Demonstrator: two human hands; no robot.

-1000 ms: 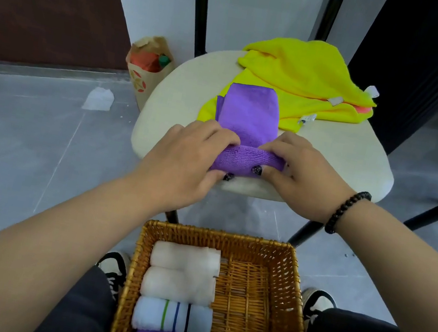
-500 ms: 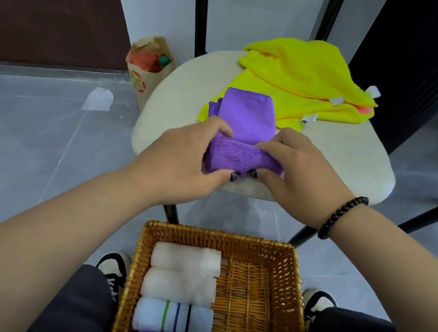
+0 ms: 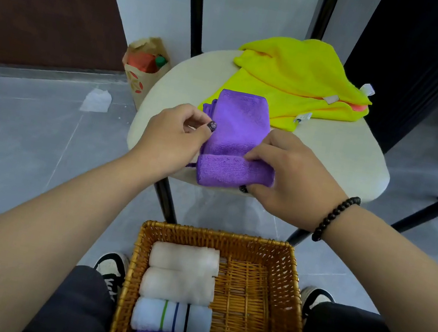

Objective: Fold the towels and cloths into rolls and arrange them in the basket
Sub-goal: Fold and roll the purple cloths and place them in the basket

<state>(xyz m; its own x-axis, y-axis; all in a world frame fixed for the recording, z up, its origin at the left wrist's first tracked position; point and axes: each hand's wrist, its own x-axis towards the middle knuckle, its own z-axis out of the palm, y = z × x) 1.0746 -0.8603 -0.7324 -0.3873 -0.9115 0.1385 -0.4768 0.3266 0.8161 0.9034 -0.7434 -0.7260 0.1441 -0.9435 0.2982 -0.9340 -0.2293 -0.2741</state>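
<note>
Two hands work the purple cloth on the chair seat, beyond the basket. Right hand grips the rolled end; left hand pinches the cloth's edge. Best keep the roll tight, edges square.

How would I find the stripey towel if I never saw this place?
Look in the wicker basket on the person's lap. Rolled towels line its left side; the striped towel is third from the far end. Only it has green, blue and black stripes.
</note>
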